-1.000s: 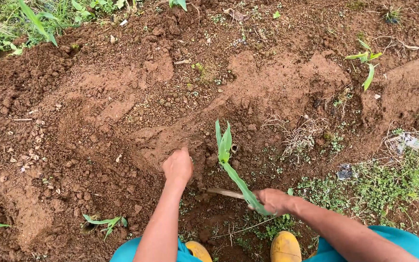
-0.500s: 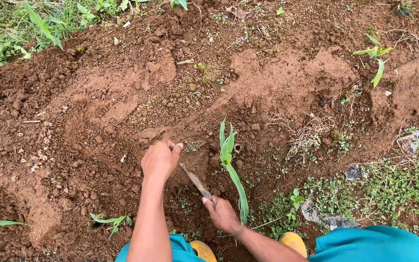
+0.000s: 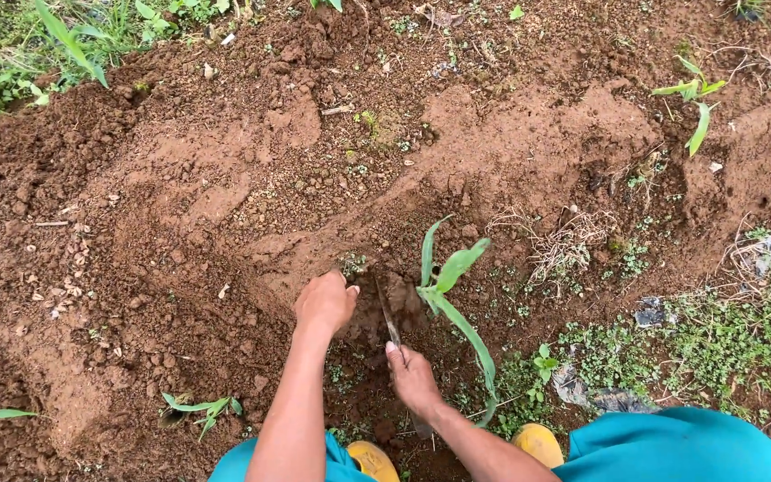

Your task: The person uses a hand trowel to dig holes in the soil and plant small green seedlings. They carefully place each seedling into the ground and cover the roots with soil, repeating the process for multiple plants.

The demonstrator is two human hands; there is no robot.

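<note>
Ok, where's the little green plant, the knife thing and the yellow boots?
green plant [image 3: 457, 265], head view, on its broad upper leaf.
blade [image 3: 389, 319], head view, on the flat metal above the right hand.
yellow boots [image 3: 537, 442], head view, on the right boot's toe.

Ground: bare red-brown tilled soil [image 3: 225, 205], lumpy, with a raised ridge [image 3: 528, 152] running across from 9 to 3 o'clock.
Edges: green grass and weeds [image 3: 37, 62] at 10 o'clock; low creeping weeds [image 3: 725, 330] at 4 o'clock.
Debris: dry roots [image 3: 573, 245] right of centre.
Light: soft, even daylight, outdoors.
</note>
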